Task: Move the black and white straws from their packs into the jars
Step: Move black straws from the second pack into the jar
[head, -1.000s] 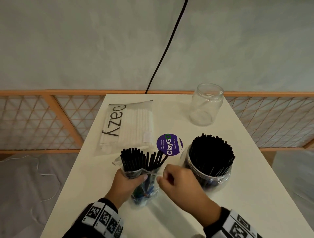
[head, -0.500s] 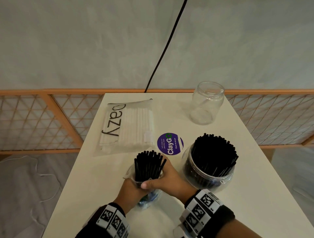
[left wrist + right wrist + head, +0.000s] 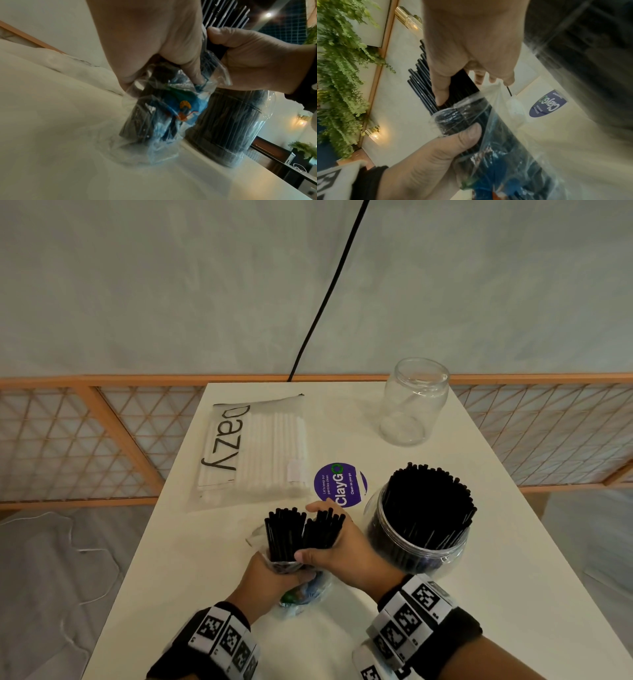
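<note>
A clear plastic pack (image 3: 301, 594) of black straws (image 3: 284, 534) stands on the white table (image 3: 513, 594), gripped low down by my left hand (image 3: 291, 571). My right hand (image 3: 317, 542) is curled round a bunch of the straws above the pack's mouth, parting them to the right. The right wrist view has its thumb (image 3: 440, 93) pressed on the straws (image 3: 423, 86) and the left hand (image 3: 436, 152) around the pack (image 3: 501, 142). A jar full of black straws (image 3: 423, 518) stands just right. An empty jar (image 3: 412, 402) and a white straw pack (image 3: 255, 446) sit farther back.
A purple round ClayGo sticker (image 3: 339, 484) lies on the table between the white pack and the full jar. An orange lattice railing (image 3: 85, 436) runs behind the table. A black cable (image 3: 329, 289) hangs against the wall behind.
My right hand went from the pack's right side to round the straw tops. The straws now stand split into two bunches, one pulled right. The left hand kept hold of the pack.
</note>
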`<state>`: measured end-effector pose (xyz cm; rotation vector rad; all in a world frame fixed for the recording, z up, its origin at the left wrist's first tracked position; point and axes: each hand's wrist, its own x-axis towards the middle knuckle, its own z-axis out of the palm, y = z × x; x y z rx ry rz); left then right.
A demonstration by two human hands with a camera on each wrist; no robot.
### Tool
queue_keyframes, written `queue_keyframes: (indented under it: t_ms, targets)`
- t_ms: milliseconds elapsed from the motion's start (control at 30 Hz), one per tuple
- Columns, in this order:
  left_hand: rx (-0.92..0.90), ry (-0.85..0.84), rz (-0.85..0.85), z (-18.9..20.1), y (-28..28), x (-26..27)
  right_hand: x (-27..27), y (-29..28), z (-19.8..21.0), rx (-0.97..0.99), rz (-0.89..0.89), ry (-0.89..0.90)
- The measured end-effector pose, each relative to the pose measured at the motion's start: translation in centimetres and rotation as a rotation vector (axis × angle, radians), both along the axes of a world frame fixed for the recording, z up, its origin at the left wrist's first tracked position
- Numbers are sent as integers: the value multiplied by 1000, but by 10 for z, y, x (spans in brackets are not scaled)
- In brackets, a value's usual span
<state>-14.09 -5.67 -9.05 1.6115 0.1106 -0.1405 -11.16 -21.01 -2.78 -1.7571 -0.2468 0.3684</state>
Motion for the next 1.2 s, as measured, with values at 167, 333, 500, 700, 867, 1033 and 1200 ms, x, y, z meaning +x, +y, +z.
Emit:
queue_keyframes:
  t_ms: [167, 333, 500, 700, 867, 1033, 1200]
  targets:
    - [-45, 13, 38, 4, 3, 2, -5, 3, 25, 56, -16, -113]
    - [-76, 27, 22, 5, 4, 6, -13, -2, 54, 19, -31, -205]
    - [-58, 9, 25, 15, -6, 6, -13, -16, 94, 119, -212, -266]
    - [10, -2, -10, 12, -9, 6, -14, -64, 149, 237, -356, -342]
    - [18, 25, 46, 11, -18, 7, -6, -104, 151, 288, -362, -230]
    - [31, 33, 48, 12, -25, 7, 1, -123, 141, 259, -375, -214]
    - [69, 31, 43, 14, -27, 4, 9, -128, 145, 258, -402, -291]
